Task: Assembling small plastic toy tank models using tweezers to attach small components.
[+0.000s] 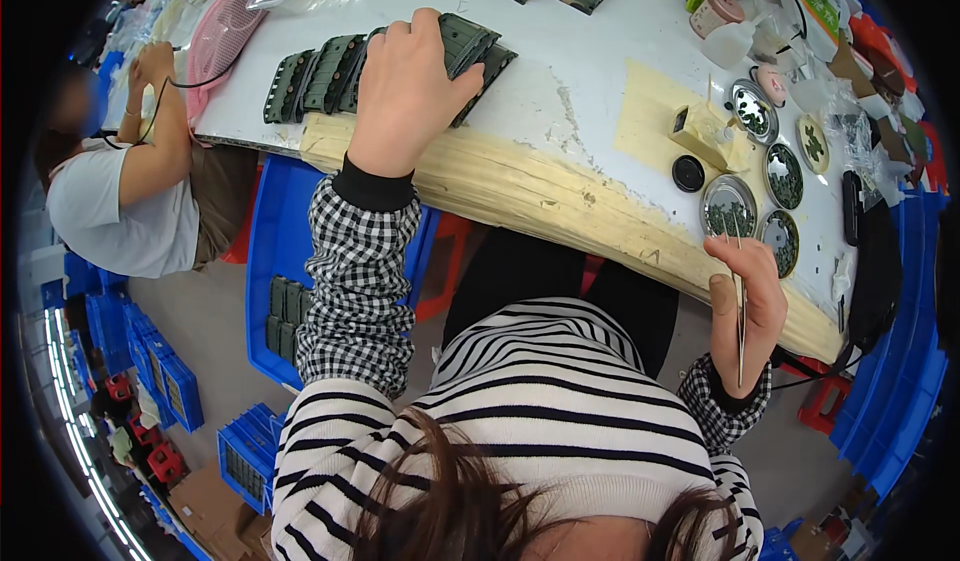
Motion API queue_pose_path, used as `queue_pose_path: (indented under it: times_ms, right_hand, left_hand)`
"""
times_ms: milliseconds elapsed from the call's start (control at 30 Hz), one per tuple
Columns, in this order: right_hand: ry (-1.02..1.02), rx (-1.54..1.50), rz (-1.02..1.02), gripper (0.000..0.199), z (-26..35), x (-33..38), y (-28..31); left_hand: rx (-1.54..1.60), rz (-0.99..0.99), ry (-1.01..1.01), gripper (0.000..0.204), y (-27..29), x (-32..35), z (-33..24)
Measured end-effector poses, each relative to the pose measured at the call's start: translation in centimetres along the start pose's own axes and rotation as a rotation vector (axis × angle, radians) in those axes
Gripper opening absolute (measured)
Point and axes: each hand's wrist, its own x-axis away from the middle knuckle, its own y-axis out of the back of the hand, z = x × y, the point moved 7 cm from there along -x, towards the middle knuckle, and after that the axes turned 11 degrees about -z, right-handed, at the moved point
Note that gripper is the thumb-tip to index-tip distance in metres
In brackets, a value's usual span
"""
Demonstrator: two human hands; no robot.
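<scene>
We note a white bench (pixel 560 51) with a worn, tape-covered front edge; blue crates (pixel 285 291) stand on the grey floor below it, and another person (pixel 130 191) sits at the bench's left end. A row of dark green flat moulded parts (pixel 320 76) lies on the bench near that edge. Our left hand (pixel 405 86) rests closed over the row's right end. Our right hand (pixel 748 296), before the bench edge below round metal dishes (pixel 730 206), pinches tweezers (pixel 741 331).
</scene>
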Motion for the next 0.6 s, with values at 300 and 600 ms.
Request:
queue_pose_path:
  times_ms: [300, 600]
  right_hand:
    - [0.006, -0.008, 0.01, 0.023, 0.0, -0.1, -0.2]
    - [-0.018, 0.007, 0.008, 0.022, -0.3, 0.6, 0.4]
  left_hand:
    - [-0.012, 0.244, 0.068, 0.057, -0.7, -1.5, 0.9]
    - [0.321, -0.1, 0.154, 0.055, 7.7, 1.3, 3.2]
